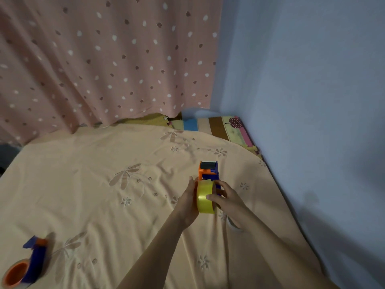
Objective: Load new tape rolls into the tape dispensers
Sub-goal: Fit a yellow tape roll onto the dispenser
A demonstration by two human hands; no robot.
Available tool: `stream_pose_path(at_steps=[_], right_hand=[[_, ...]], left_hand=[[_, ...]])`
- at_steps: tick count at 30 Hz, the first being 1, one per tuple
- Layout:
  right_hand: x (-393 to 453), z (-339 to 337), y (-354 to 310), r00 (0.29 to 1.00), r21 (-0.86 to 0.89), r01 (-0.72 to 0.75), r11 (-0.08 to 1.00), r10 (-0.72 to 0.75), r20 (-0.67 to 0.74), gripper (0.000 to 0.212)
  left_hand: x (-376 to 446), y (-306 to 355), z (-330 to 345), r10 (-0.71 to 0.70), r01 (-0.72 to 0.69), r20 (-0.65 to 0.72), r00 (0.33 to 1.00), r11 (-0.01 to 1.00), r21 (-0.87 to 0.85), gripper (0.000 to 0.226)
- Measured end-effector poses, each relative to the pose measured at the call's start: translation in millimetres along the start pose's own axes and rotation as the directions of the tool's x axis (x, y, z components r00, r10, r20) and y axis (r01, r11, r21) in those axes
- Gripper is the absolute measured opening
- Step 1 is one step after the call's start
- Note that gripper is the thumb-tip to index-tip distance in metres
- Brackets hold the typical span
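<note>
While both bare hands meet over the right half of the bed, they hold a glossy yellow roll of tape between them, together with a blue and orange plastic tape dispenser. The left hand presses flat against the roll's left side, and the right hand is closed on the right side, its thumb lying across the yellow outer band and its fingers curled around the blue body behind. The roll stands on edge, its band facing the camera, and sits at the near end of the dispenser, whose orange head with a dark roller points away toward the wall. Whether the roll is fully seated on the dispenser's hub cannot be told, since the hands cover that part.

Under them lies a peach-coloured bedsheet with a pale flower pattern, creased in places. At the near left corner of the bed, well apart from the hands, rests a second blue and orange tape dispenser with a clear roll on an orange core mounted at its near end. A pink spotted curtain hangs behind the bed, and a pale blue wall runs along its right side.
</note>
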State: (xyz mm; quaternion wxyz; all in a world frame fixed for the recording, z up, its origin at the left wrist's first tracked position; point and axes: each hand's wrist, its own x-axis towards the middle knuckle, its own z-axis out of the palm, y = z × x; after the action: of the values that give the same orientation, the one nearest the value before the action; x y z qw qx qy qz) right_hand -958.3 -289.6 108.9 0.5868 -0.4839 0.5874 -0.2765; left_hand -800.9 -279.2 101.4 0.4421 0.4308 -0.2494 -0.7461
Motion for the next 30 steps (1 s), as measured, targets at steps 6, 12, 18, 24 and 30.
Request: stream_pose_path(at_steps=[6,12,18,24,30], right_hand=[[-2.5,8.6,-17.5,0.997,-0.046,0.022,0.999,-0.018,0.070,0.049],[2.5,8.2,-41.8,0.992,-0.362,0.126,0.924,-0.108,0.068,0.049],[1.8,1.6,-43.5,0.892,-0.506,0.145,0.851,-0.334,-0.305,0.026],[-2.3,30.5,-51.7,0.898,-0.493,0.275,0.825,-0.404,-0.175,0.024],[-7.6,33.8,-65.2,0.897,-0.456,0.351,0.818,-0.434,-0.087,0.021]], left_hand=[[-9.3,5.5,-18.7,0.047,-0.085,0.183,0.982,0.976,0.203,0.076],[-6.3,15.6,-27.0,0.101,-0.122,0.136,0.986,0.980,0.157,0.078],[-9.3,23.4,-36.8,0.114,-0.121,0.079,0.990,0.988,0.094,0.071],[-16.2,33.8,-27.9,0.194,-0.192,0.014,0.981,0.950,0.245,0.072],[-28.0,31.3,-17.1,0.243,-0.248,0.066,0.968,0.877,0.412,0.077]])
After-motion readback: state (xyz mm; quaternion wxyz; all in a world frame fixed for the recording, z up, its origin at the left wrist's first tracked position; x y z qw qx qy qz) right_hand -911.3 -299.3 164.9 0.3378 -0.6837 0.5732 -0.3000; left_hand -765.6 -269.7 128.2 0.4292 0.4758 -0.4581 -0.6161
